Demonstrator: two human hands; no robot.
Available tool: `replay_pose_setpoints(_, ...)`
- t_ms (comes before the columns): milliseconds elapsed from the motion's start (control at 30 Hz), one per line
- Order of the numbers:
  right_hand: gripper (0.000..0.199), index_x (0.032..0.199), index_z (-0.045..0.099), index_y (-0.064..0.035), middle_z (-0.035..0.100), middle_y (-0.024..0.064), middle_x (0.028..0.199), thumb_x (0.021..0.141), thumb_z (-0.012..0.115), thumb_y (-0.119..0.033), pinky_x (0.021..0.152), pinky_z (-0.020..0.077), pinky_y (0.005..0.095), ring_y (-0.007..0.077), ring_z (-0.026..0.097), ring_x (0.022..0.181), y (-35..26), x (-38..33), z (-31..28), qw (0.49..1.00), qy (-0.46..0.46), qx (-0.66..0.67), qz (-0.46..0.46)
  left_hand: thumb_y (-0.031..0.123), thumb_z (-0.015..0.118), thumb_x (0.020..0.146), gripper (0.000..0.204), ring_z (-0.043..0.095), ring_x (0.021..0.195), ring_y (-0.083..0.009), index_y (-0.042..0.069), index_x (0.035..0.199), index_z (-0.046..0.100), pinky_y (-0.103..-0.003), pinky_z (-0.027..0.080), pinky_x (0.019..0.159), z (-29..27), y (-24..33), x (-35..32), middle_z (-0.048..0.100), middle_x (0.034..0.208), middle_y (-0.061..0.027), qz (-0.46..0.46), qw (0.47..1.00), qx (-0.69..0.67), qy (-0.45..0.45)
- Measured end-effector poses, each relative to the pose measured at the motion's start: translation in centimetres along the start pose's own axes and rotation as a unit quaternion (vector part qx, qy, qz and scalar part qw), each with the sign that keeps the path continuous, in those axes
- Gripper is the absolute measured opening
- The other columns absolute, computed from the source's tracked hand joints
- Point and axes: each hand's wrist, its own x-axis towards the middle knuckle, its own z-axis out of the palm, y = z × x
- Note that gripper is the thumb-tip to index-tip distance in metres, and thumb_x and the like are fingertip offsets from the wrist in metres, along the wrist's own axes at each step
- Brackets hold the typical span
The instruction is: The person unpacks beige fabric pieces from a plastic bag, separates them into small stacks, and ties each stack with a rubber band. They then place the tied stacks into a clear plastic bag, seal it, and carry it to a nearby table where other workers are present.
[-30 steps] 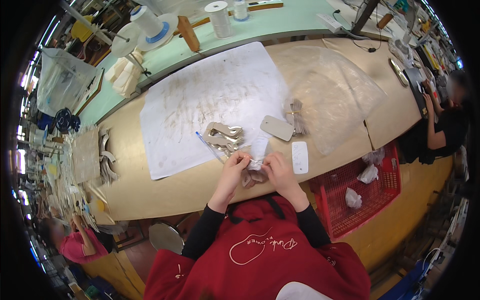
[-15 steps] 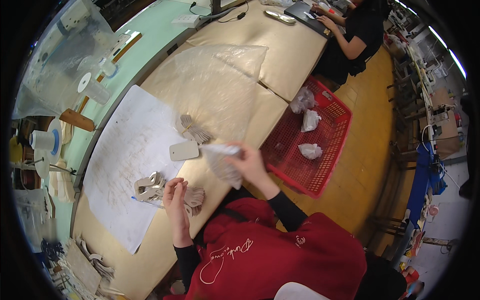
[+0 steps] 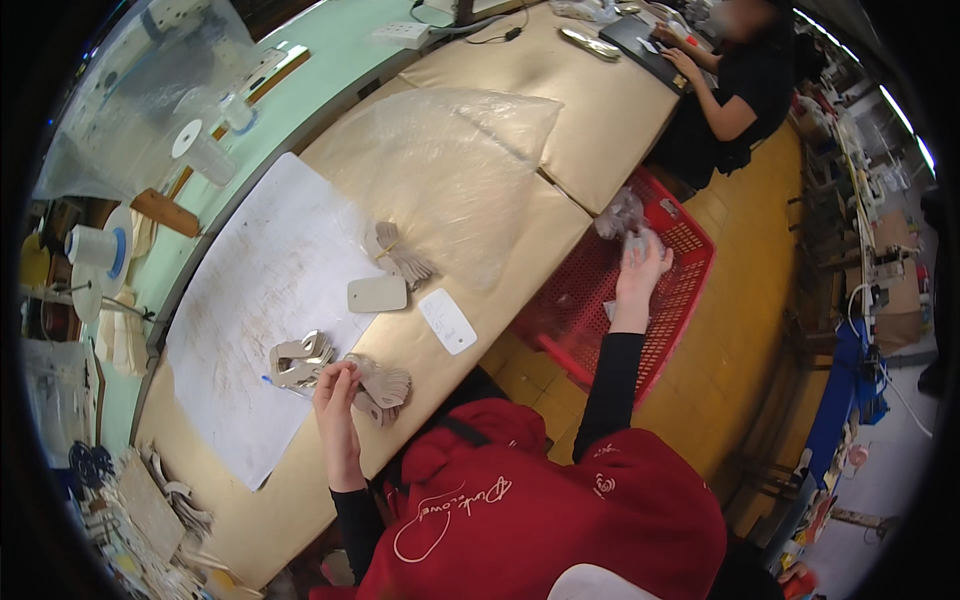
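Note:
My right hand [image 3: 643,268] reaches into the red plastic basket [image 3: 683,300], its fingers curled on a small clear plastic bag [image 3: 632,244] with pale contents. Over the table's near edge my left hand [image 3: 338,385] is closed, thumb and fingertips together; what they hold, if anything, is hidden. Beside those fingertips lies a fanned stack of grey flat pieces [image 3: 383,388]. More looped pale pieces [image 3: 300,360] sit just left of it. A banded bundle of similar pieces [image 3: 403,255] rests farther back, with a beige card [image 3: 377,294] and a white card [image 3: 447,321] nearby.
A large white sheet [image 3: 260,250] and a clear plastic sheet [image 3: 450,170] cover part of the gold-coloured table [image 3: 250,530]. Thread spools [image 3: 90,247] stand along the left on a green worktop [image 3: 300,60]. Another person [image 3: 735,100] sits at the far right.
My right hand has moved right with the plastic bag, from over the table into the basket. The white card now shows on the table. My left hand stays near the grey stack.

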Motion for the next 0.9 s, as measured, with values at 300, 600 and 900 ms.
replay_pose_setpoints(300, 0.085, 0.154, 0.016, -0.0062, 0.036, 0.0176, 0.15, 0.089, 0.07, -0.014, 0.113, 0.0294, 0.0425, 0.0282, 0.037, 0.137, 6.9, -12.3, 8.9, 0.869, -0.367, -0.301, -0.14, 0.016, 0.056, 0.1, 0.015, 0.061, 0.097, -0.0086, 0.006, 0.109, 0.063, -0.023, 0.047, 0.087, -1.4, 0.0, -0.4, 0.065, 0.103, -0.0009, 0.012, 0.999, 0.029, -0.007)
replay_pose_setpoints(600, 0.032, 0.125, 0.062, 0.0025, 0.067, 0.0142, 0.113, 0.095, 0.05, 0.002, 0.092, 0.0485, 0.0334, 0.0238, 0.063, 0.1, 5.7, -15.4, 18.0, 0.791, -0.465, -0.253, -0.308, 0.014, 0.057, 0.099, 0.017, 0.06, 0.101, -0.0115, 0.003, 0.111, 0.063, -0.027, 0.045, 0.093, -0.7, 2.3, -1.1, 0.065, 0.105, -0.0037, 0.05, 0.999, 0.011, -0.001)
replay_pose_setpoints(900, 0.034, 0.118, 0.065, 0.0019, 0.067, 0.0119, 0.117, 0.09, 0.046, 0.007, 0.097, 0.0489, 0.0329, 0.0208, 0.063, 0.11, -3.7, -25.5, 25.7, 0.509, -0.846, -0.094, -0.128, 0.015, 0.078, 0.079, 0.096, 0.031, 0.141, -0.034, 0.008, 0.155, 0.019, -0.044, 0.031, 0.114, 1.1, 9.3, 3.8, 0.028, 0.154, -0.0179, 0.338, 0.921, 0.161, 0.107)
